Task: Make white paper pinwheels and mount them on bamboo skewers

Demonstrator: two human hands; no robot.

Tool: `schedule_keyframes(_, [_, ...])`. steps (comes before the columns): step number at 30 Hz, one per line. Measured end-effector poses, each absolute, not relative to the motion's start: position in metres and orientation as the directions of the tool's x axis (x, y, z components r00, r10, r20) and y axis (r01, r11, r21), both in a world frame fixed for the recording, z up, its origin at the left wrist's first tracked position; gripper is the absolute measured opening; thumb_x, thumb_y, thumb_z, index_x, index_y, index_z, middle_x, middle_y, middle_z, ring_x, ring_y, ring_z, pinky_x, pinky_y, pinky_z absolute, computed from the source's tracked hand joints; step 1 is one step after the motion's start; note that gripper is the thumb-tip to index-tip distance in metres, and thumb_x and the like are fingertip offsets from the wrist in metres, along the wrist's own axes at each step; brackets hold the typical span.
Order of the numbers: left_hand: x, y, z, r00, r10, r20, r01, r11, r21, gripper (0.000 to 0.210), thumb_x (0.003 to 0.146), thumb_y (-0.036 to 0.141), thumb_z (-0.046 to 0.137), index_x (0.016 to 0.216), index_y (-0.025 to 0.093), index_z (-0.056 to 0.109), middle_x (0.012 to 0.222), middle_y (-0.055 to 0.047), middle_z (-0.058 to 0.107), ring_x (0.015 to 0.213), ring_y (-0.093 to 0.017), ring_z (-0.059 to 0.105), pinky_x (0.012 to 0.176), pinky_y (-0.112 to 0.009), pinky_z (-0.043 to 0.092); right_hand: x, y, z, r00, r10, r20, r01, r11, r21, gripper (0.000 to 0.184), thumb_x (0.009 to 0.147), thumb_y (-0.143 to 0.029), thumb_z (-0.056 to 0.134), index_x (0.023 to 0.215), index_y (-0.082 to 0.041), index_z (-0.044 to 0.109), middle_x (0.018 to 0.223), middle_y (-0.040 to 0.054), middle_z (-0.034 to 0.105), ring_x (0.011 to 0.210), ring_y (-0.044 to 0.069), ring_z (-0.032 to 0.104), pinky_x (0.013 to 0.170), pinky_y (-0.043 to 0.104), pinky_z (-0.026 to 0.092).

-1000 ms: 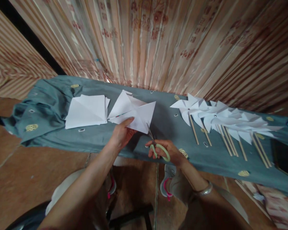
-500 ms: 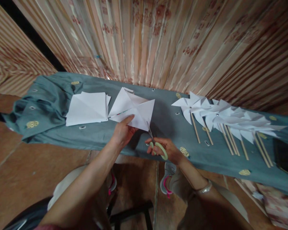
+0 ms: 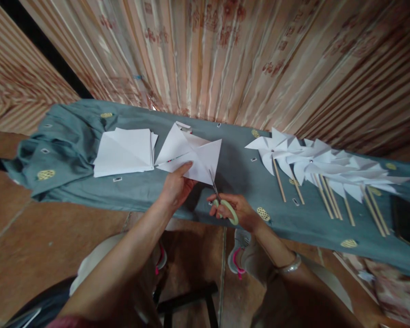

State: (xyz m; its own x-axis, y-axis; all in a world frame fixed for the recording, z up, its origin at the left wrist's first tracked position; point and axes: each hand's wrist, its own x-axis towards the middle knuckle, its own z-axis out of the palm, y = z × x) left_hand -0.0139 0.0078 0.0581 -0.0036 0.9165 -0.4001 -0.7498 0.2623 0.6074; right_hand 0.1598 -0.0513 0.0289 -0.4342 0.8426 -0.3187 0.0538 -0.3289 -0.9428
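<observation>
A square sheet of white paper (image 3: 205, 159) with slits running in from its corners is pinched in my left hand (image 3: 177, 184), thumb on top and fingers beneath. My right hand (image 3: 234, 209) grips green-handled scissors (image 3: 229, 212) by the loops. Their blades lie at the sheet's lower right corner, pointing up and inward. Left of the sheet rests a stack of white paper (image 3: 125, 152). Off to the right lie several white paper pinwheels (image 3: 310, 161) on wooden sticks, overlapping in a row.
A grey-green patterned cloth (image 3: 232, 159) covers the long narrow table and is bunched at its left end. Behind it hangs a pleated curtain (image 3: 205, 59). A dark phone-like object (image 3: 408, 221) lies at the right end. Below is a black stool frame (image 3: 187, 298).
The scissor blades have moved slightly along the sheet's lower right corner. Both hands keep their holds, and the view has shifted a little.
</observation>
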Motion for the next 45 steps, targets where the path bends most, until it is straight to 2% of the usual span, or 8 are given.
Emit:
schedule_keyframes(4, [-0.0132, 0.0074, 0.0573, -0.005, 0.918, -0.397, -0.74, 0.264, 0.619, 0.025, 0.082, 0.003, 0.051, 0.099, 0.011, 0.067, 0.074, -0.002, 0.072, 0.063, -0.012, 0.067, 0.062, -0.021, 0.054, 0.1593, -0.0512, 0.0301, -0.429, 0.846, -0.316, 0.065, -0.319, -0.945, 0.057, 0.066, -0.058, 0.075, 0.101, -0.014, 0.068, 0.074, 0.0042, 0.068, 0.061, 0.011, 0.057, 0.06, 0.025, 0.048])
schedule_keyframes(9, [-0.0131, 0.0063, 0.0577, -0.012, 0.912, -0.41, -0.731, 0.272, 0.626, 0.021, 0.083, 0.003, 0.051, 0.091, 0.012, 0.068, 0.074, -0.002, 0.071, 0.061, -0.012, 0.066, 0.062, -0.021, 0.054, 0.1591, -0.0511, 0.0294, -0.422, 0.852, -0.309, 0.067, -0.31, -0.948, 0.055, 0.067, -0.058, 0.074, 0.1, -0.014, 0.068, 0.074, 0.0048, 0.068, 0.06, 0.011, 0.057, 0.057, 0.024, 0.046])
schedule_keyframes(19, [-0.0129, 0.0064, 0.0588, -0.016, 0.903, -0.429, -0.731, 0.282, 0.621, 0.026, 0.081, 0.001, 0.052, 0.098, 0.014, 0.068, 0.075, -0.001, 0.072, 0.06, -0.011, 0.066, 0.062, -0.021, 0.054, 0.1597, -0.0508, 0.0283, -0.432, 0.85, -0.301, 0.054, -0.308, -0.95, 0.054, 0.069, -0.057, 0.073, 0.101, -0.014, 0.069, 0.073, 0.0048, 0.068, 0.06, 0.011, 0.056, 0.059, 0.025, 0.047])
schedule_keyframes(30, [-0.0135, 0.007, 0.0581, 0.003, 0.903, -0.429, -0.744, 0.289, 0.603, 0.024, 0.083, 0.0, 0.05, 0.094, 0.011, 0.068, 0.071, -0.002, 0.071, 0.06, -0.011, 0.066, 0.059, -0.021, 0.054, 0.1584, -0.0509, 0.0304, -0.423, 0.859, -0.29, 0.059, -0.293, -0.954, 0.051, 0.068, -0.055, 0.075, 0.098, -0.014, 0.069, 0.07, 0.0036, 0.067, 0.057, 0.011, 0.056, 0.059, 0.026, 0.048])
schedule_keyframes(45, [-0.0146, 0.0073, 0.0587, 0.003, 0.896, -0.444, -0.727, 0.306, 0.614, 0.021, 0.082, 0.001, 0.05, 0.088, 0.01, 0.068, 0.072, -0.003, 0.071, 0.061, -0.012, 0.066, 0.062, -0.022, 0.054, 0.1553, -0.0508, 0.0329, -0.391, 0.86, -0.327, 0.009, -0.352, -0.936, 0.053, 0.058, -0.055, 0.081, 0.092, -0.016, 0.071, 0.061, 0.0, 0.064, 0.052, 0.009, 0.054, 0.053, 0.023, 0.046])
